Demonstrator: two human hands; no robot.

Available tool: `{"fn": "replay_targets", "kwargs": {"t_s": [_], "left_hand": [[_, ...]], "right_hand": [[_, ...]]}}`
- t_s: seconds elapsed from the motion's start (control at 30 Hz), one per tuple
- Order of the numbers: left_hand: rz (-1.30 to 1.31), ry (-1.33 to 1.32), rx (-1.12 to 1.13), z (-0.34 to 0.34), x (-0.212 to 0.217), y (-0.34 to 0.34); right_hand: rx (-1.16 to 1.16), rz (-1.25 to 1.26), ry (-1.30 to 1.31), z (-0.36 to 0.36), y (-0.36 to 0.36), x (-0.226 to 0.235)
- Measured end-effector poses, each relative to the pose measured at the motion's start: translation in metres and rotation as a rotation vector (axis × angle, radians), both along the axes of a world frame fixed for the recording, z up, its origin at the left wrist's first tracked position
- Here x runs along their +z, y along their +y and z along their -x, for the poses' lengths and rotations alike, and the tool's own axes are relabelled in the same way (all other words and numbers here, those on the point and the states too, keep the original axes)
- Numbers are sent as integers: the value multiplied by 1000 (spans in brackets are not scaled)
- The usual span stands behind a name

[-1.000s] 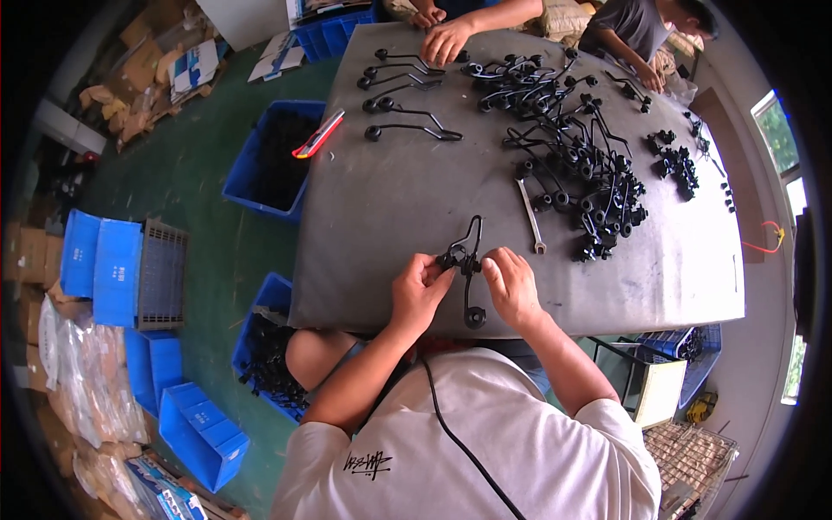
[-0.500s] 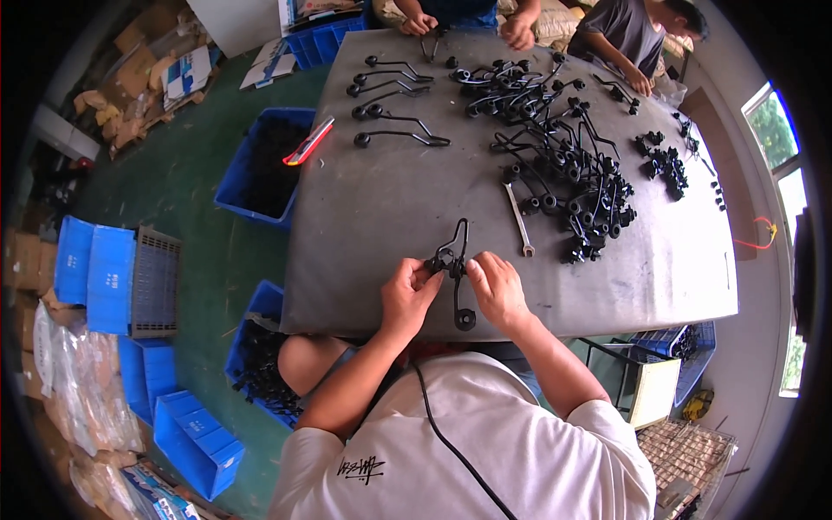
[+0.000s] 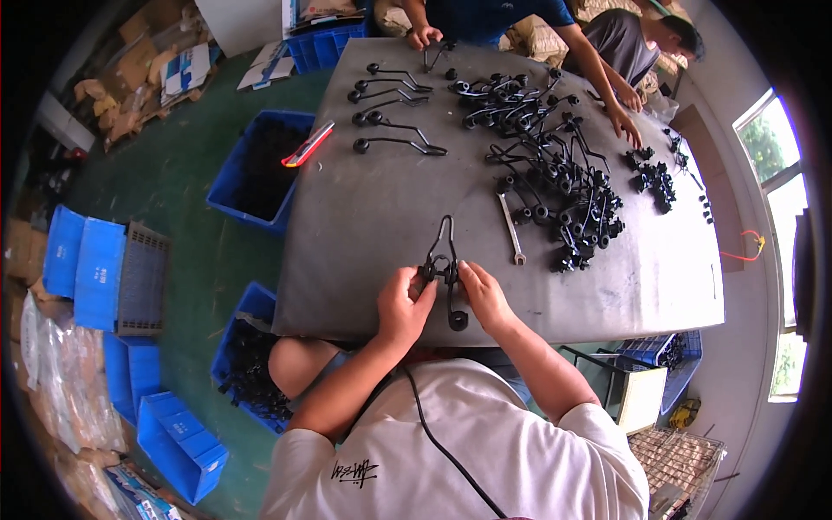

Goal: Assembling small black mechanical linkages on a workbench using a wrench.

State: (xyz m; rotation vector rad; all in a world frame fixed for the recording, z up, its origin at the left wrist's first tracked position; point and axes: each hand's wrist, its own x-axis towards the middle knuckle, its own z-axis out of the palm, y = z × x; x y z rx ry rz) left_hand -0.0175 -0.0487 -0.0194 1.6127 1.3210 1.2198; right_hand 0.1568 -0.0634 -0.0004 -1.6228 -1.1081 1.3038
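Over the near edge of the table, both my hands hold a black bent-rod part (image 3: 446, 227) with a narrow loop at the far end and a round eye at the near end. My left hand (image 3: 405, 303) pinches a small black ring-shaped clamp (image 3: 428, 270) against the rod's middle with thumb and fingers. From the other side, my right hand (image 3: 485, 297) grips the rod at the same height, its thumb and fingers closed. Between the fingertips, the clamp's curved opening shows. A metal wrench (image 3: 511, 227) lies beyond my right hand, beside a heap of black bent-rod parts (image 3: 563, 178).
Several rod parts (image 3: 399, 142) lie in a row at the far left, near a red utility knife (image 3: 308, 144). Small black clamps (image 3: 654, 182) are heaped at the right. A co-worker's hand (image 3: 624, 126) reaches over the table. Blue crates (image 3: 227, 195) stand along the left edge.
The co-worker's one hand has moved from the far edge rightward to the heap of small clamps. My hands stay on the part, and the clamp between them has turned slightly, showing its opening.
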Motion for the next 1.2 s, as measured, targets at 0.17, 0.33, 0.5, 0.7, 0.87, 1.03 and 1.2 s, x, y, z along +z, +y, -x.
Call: {"fn": "replay_targets", "kwargs": {"t_s": [0.17,0.33,0.5,0.7,0.87,1.03,1.2], "left_hand": [[48,0,17,6,19,10],[67,-27,76,13,3,33],[-83,170,47,16,-4,34],[-106,162,31,22,-6,29],[-158,189,42,20,-9,29],[-136,192,31,21,-11,29],[-130,194,22,24,-3,27]], "right_hand": [[142,-23,-58,-26,20,21],[23,-407,-1290,-83,48,-3],[53,-179,-914,-109,62,-16],[139,-68,-536,-77,40,18],[-227,-483,92,-42,9,-7],[-13,-554,-527,-24,-9,-9],[88,-731,-503,-10,-16,26]]}}
